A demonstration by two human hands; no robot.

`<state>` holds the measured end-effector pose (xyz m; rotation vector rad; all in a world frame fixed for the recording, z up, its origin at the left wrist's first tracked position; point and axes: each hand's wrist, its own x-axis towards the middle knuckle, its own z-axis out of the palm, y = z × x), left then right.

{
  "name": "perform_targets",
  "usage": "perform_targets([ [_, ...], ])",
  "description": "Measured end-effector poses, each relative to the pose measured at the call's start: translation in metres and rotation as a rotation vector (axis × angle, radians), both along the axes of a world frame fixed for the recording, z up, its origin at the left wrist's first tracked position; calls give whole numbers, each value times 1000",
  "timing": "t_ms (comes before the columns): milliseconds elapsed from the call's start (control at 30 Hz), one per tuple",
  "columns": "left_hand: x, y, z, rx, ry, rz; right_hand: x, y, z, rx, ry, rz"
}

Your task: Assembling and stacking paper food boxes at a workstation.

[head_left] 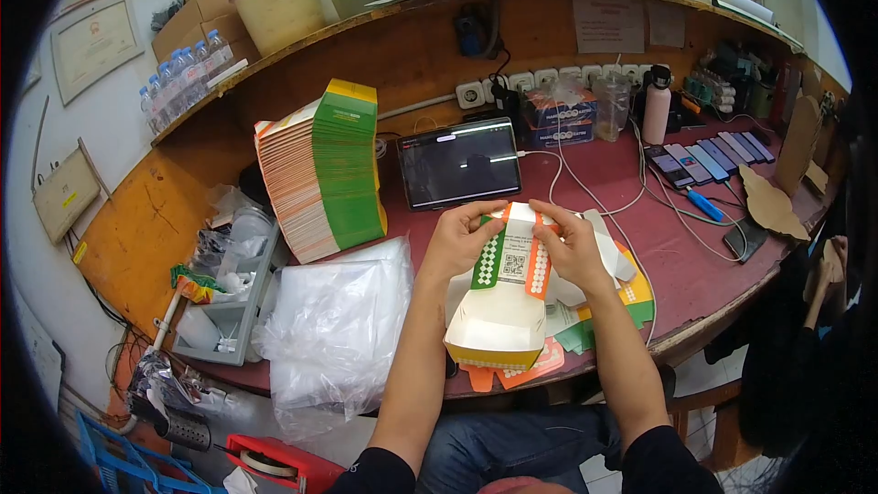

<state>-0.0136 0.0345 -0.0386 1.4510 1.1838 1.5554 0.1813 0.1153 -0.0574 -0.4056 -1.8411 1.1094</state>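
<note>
Between my two hands is a partly folded cardboard food box (498, 322), white inside, with a yellow front wall and green and orange side flaps. My left hand (465, 236) pinches the far left corner by the green flap. On the other side my right hand (569, 242) grips the far right corner by the orange flap. The box's open tray part faces me, and a printed square code shows on its raised far panel. Beneath and to the right lie more cartons (640, 295) in yellow, green and white. Orange carton pieces (521, 370) stick out at the table's front edge.
A tall stack of flat cartons (346, 169) stands behind left, beside a propped tablet (459, 165). Clear plastic bags (334, 311) and a grey bin (219, 325) lie left. Phones (704, 160), cables and a pink bottle (656, 107) are right. Another person's hand (830, 265) shows far right.
</note>
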Motion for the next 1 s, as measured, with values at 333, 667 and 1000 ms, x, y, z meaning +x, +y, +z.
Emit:
perform_targets([
  [333,7,-16,21,-46,305,169,5,-3,2,22,-12,-79],
  [667,11,8,22,168,5,133,-9,12,-14,-241,278,155],
  [1000,7,12,11,605,-682,344,-16,-6,-26,-737,577,702],
])
